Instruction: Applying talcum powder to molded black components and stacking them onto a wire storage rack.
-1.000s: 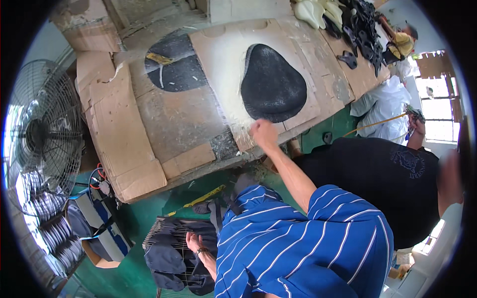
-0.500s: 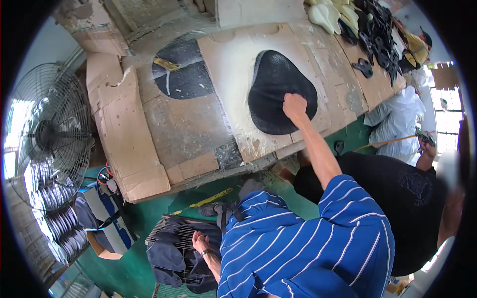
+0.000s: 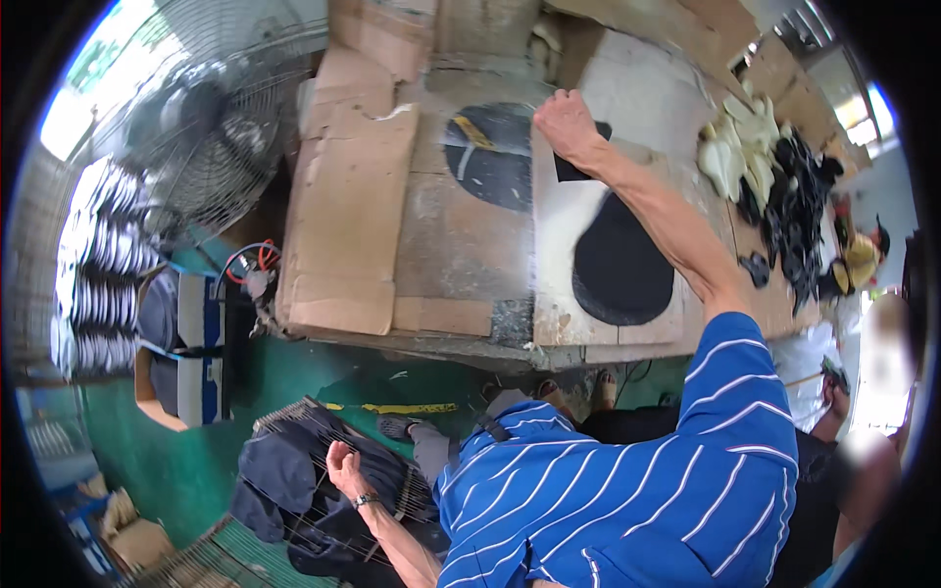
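Note:
My right hand (image 3: 567,120) is closed in a fist over the far part of the table. A flat black piece (image 3: 576,169) with a straight edge shows beneath the fist and wrist; whether the fingers grip it is hidden. Under my right forearm a rounded, pear-shaped black piece (image 3: 622,279) lies on a whitened cardboard sheet (image 3: 559,318). Low on the left, my left hand (image 3: 345,470), with a band at the wrist, hovers with curled fingers and nothing visible in them. Below it, dark fabric pieces (image 3: 284,465) are draped over a wire rack.
A large caged fan (image 3: 211,127) stands left of the cardboard-covered table (image 3: 343,235). A dark round patch (image 3: 495,157) marks the tabletop. Cream saddle-shaped parts (image 3: 730,157) and black parts (image 3: 794,206) are heaped at the right. Another person's black clothing (image 3: 627,426) shows close at my right.
My right hand has moved from the pear-shaped black piece to beyond its far end, where a flat black piece now shows. My left hand stays above the rack. The view has swung round.

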`<action>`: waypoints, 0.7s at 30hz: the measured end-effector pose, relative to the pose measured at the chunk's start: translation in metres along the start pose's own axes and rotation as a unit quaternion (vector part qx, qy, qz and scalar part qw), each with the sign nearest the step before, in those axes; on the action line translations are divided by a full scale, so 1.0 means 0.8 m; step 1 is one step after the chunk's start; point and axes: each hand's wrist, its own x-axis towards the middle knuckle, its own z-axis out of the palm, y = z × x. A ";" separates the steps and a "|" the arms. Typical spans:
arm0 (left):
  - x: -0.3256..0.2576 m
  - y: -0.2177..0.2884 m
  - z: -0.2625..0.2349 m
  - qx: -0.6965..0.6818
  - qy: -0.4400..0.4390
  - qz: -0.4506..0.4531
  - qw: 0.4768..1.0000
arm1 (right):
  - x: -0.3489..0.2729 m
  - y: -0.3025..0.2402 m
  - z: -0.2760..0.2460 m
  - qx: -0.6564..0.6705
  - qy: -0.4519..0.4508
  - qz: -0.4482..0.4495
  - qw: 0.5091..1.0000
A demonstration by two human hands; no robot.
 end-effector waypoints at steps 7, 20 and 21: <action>-0.016 0.072 -0.122 -0.035 0.132 0.139 0.981 | 0.129 -0.145 -0.282 0.132 0.104 -0.079 0.983; -0.117 0.313 -0.547 0.387 0.656 0.349 0.546 | 0.087 -0.478 -0.605 0.396 0.097 -0.399 0.821; -0.135 0.322 -0.575 0.409 0.675 0.310 0.529 | 0.085 -0.502 -0.625 0.412 0.098 -0.418 0.804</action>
